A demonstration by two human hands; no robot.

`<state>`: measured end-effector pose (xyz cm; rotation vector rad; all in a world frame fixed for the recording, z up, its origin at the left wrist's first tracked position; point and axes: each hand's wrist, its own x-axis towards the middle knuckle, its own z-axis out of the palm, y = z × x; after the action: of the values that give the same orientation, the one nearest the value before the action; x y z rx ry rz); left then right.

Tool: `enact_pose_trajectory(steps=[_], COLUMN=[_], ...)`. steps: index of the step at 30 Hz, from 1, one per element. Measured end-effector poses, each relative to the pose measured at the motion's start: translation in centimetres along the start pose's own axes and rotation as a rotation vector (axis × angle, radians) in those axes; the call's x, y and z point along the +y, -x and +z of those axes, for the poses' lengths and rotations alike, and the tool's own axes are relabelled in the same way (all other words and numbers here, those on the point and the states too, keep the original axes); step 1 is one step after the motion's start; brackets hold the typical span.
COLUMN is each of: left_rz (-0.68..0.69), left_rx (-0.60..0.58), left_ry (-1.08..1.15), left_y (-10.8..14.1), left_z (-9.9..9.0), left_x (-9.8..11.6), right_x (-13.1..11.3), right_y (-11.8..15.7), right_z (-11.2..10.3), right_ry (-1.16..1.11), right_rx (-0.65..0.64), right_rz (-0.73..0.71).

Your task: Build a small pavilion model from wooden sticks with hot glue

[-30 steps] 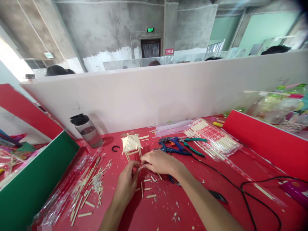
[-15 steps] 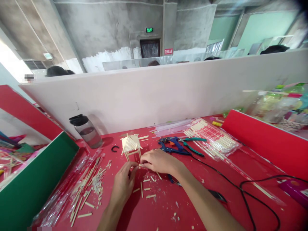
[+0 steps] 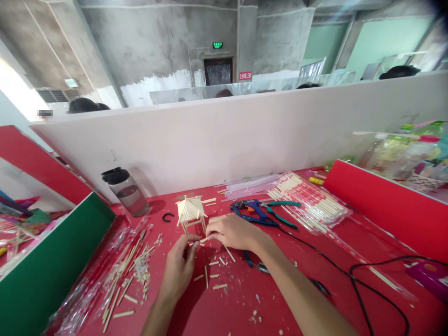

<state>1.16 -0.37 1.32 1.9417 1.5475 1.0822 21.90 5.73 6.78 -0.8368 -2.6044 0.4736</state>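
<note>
- Pinching noted at both hands: left hand [image 3: 180, 261] and right hand [image 3: 236, 233] meet at their fingertips, a small pale stick piece [image 3: 204, 240] between them; both thumbs and forefingers appear closed on it. Share of grip per hand: cannot tell.
- Small stick house [image 3: 191, 211] upright on its posts, just beyond the meeting fingertips; sloped roof of pale sticks, open frame below.
- Short cut sticks [image 3: 220, 286] scattered nearer the wearer than the fingertips, between the two forearms, flat on the red table [image 3: 210, 319].
- Left of the left hand: heap of pale chips [image 3: 142, 267], then loose sticks [image 3: 123, 313], then clear plastic wrapping [image 3: 87, 284] farther out.
- Beyond and left of the left hand: black C-shaped piece [image 3: 168, 217]; past it, a black-lidded bottle [image 3: 129, 193], partly filled.
- Just beyond the right hand: blue glue gun [image 3: 255, 208] and green-handled pliers [image 3: 285, 203], close together.
- Farther right of the right hand: bagged stick bundle [image 3: 315, 200]; black cable [image 3: 317, 250] curving past the right forearm.
</note>
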Motion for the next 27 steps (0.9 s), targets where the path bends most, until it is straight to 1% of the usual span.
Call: enact_pose_trajectory(steps=[3, 6, 15, 18, 20, 21, 24, 27], left_rz=[0.025, 0.044, 0.103, 0.114, 0.114, 0.114, 0.127, 0.145], left_rx=[-0.044, -0.062, -0.017, -0.008, 0.0, 0.004, 0.002, -0.022], left_ry=[0.003, -0.02, -0.114, -0.128, -0.142, -0.149, -0.162, -0.182], left_y=[0.2, 0.3, -0.1, -0.1, 0.0, 0.0, 0.1, 0.2], left_z=[-0.2, -0.3, 0.0, -0.1, -0.2, -0.3, -0.3, -0.2], left_x=[0.3, 0.3, -0.6, -0.6, -0.6, -0.6, -0.6, -0.7], right_x=[-0.2, -0.2, -0.4, -0.2, 0.4, 0.9, 3.2, 6.4], right_y=[0.0, 0.0, 0.0, 0.1, 0.4, 0.7, 1.9, 3.6], right_z=[-0.1, -0.1, -0.2, -0.4, -0.6, -0.8, -1.5, -1.8], right_ry=[0.014, 0.022, 0.038, 0.038, 0.042, 0.052, 0.127, 0.24], right_rx=[0.0, -0.001, -0.029, -0.006, 0.037, 0.066, 0.165, 0.258], right_rz=[0.002, 0.005, -0.012, 0.016, 0.094, 0.158, 0.428, 0.721])
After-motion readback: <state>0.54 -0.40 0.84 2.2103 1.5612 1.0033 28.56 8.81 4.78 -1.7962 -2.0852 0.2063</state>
